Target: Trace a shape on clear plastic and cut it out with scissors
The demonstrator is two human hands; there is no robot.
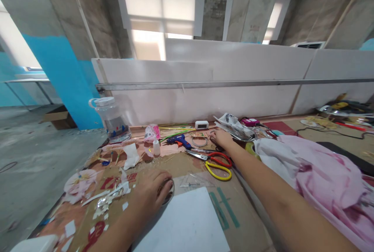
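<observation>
My left hand [154, 187] is closed around a roll of tape [170, 194], beside a white sheet of paper [187, 220] on the cardboard. Stretched to the back of the table, my right hand [221, 139] has its fingers curled together; what they hold, if anything, is too small to make out. Near those fingers lies a thin grey ring [200, 141]. In front of the right hand rest scissors [217, 164] with one red and one yellow handle. A blue glue gun [179, 140] lies to their left. A clear triangular ruler [197, 181] touches the paper's far side.
A clear water jug [112, 121] stands at the back left. A small white bottle [156, 147] and paper scraps [117, 191] are on the left side. Pink and white cloth [321, 170] is heaped at right. Plastic bags [232, 125] and a white device [201, 125] sit by the wall.
</observation>
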